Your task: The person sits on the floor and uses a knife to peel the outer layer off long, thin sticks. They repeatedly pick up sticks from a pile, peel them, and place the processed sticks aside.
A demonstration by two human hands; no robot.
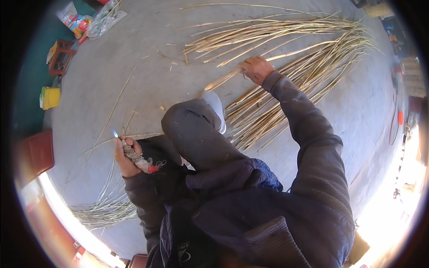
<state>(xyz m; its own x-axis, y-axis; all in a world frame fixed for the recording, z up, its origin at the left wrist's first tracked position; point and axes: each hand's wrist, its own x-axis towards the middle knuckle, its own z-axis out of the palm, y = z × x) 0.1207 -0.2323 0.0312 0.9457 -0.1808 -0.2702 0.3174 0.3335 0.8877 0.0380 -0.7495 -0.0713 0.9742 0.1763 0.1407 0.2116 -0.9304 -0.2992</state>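
Observation:
My right hand is closed around a long pale cane, near its thick end. The cane's thick end points toward my raised knee, and its thin end runs off to the far right. In my left hand, by my left thigh, is a cloth-wrapped blade. Grey rag covers its handle, with a red bit at the lower end, and a small bright tip sticks out past the thumb. Most of the blade is hidden. The two hands are well apart.
Loose canes lie fanned out on the grey floor, with another bunch beneath my right forearm. Thin stalks are heaped at the lower left. Along the left side stand a yellow container, a reddish-brown stool and plastic bags.

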